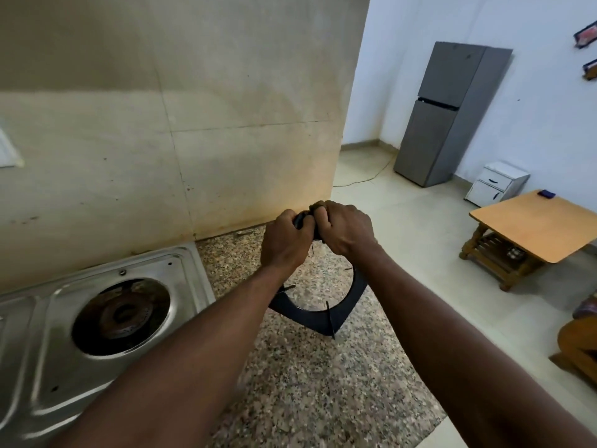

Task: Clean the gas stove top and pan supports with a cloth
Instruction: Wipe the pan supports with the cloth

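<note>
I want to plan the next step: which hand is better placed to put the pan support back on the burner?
Probably the left hand: it grips the pan support on the side nearer the burner.

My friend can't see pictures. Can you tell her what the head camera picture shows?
Two bare hands, left and right, grip the top of a black metal pan support ring, holding it upright over a speckled granite countertop. Left of it lies a shiny steel gas stove top with its rusty round burner uncovered.
</note>
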